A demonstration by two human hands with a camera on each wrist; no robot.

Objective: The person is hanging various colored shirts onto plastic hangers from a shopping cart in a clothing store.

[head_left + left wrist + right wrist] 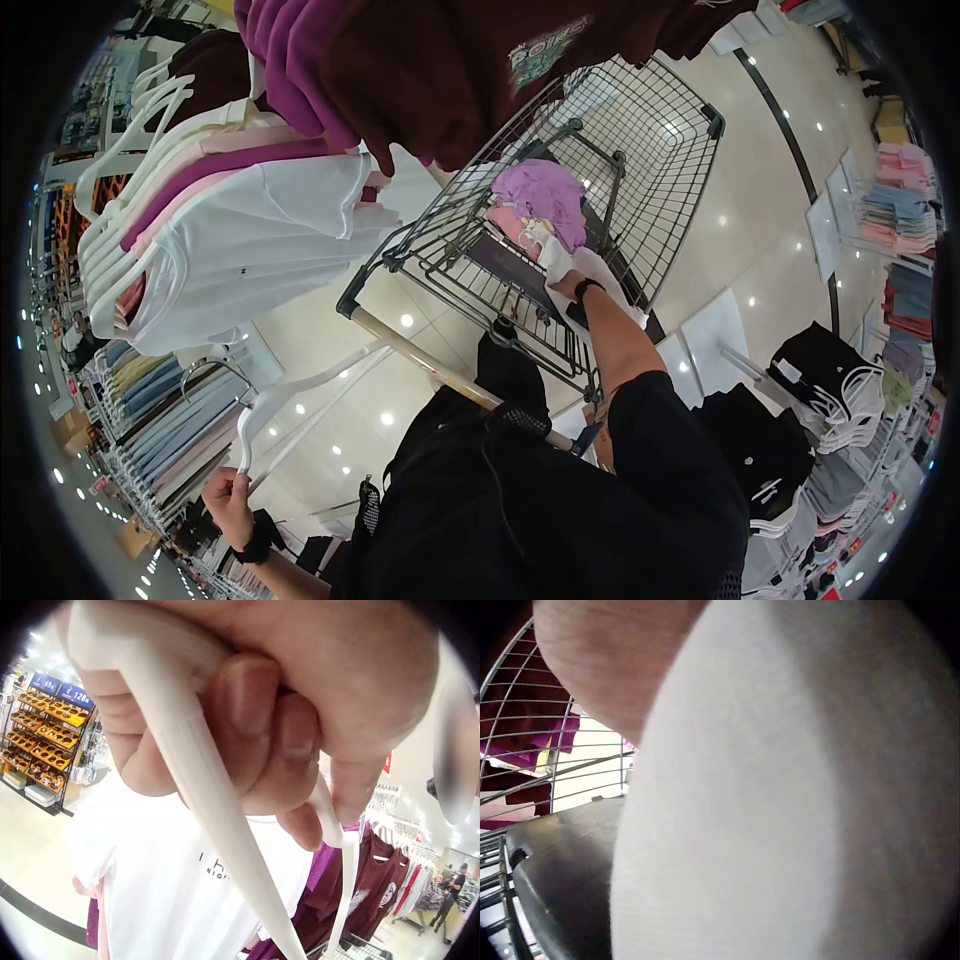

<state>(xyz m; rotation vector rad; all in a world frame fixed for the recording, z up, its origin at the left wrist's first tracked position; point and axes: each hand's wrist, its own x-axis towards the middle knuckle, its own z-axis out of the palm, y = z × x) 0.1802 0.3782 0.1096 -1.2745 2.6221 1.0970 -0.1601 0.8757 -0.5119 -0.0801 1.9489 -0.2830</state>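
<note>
My left hand (pixel 230 508) grips a bare white hanger (pixel 285 393) near its hook end, out to the left of the cart handle. In the left wrist view the curled fingers (pixel 251 697) wrap round the white plastic of the hanger. Down inside the wire shopping cart (pixel 663 190), my right hand (pixel 568 284) holds a bunched white garment (pixel 605 276). That cloth fills most of the right wrist view and hides the fingertips. Just beyond it lie a crumpled lilac garment (pixel 545 195) and a pink piece (pixel 508 225).
White T-shirts (pixel 260 245) and pink ones hang on a rack at the left, beside dark maroon garments (pixel 420 80). The cart handle (pixel 425 358) crosses before my body. Black garments (pixel 750 440) hang at the right. Folded clothes (pixel 900 215) stand farther right.
</note>
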